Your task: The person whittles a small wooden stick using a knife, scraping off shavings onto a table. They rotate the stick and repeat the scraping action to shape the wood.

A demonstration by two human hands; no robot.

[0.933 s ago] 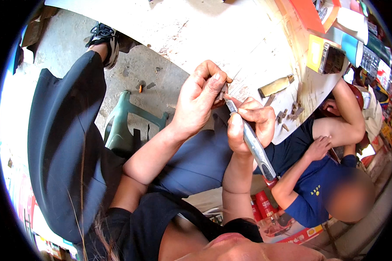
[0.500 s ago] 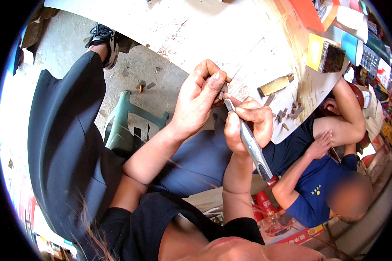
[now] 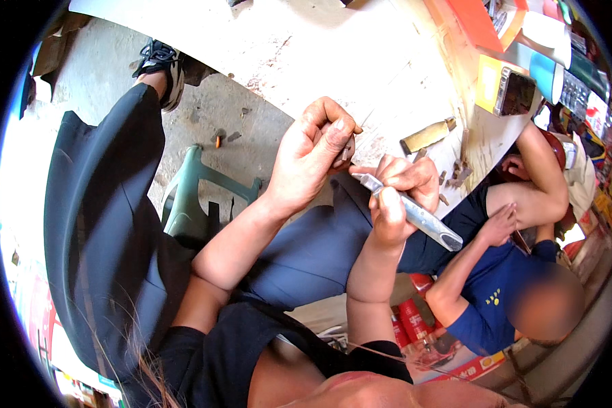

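Observation:
My left hand (image 3: 304, 158) is closed, thumb against bent fingers, over the table's near edge. Between its fingertips is a small dark brown piece (image 3: 347, 149), mostly hidden by the fingers. Close by on the right, my right hand (image 3: 408, 182) grips a silver-grey utility knife (image 3: 428, 223). The knife lies slanted across the fingers. Its blade end points up and left toward the brown piece, with a small gap between them. On the white table (image 3: 306, 54), beyond the right hand, lies a flat yellowish piece with a dark end (image 3: 427, 136).
Small brown offcuts (image 3: 461, 171) lie near the table's right edge. A phone (image 3: 517, 92) leans by coloured boxes at the far right. Another person in a navy shirt (image 3: 486, 302) sits to my right. A green plastic stool (image 3: 187, 187) stands on the floor at left.
My right hand has shifted slightly right, away from the brown piece. The knife has turned to a flatter slant, its rear end swinging up and right. My left hand stays nearly in place.

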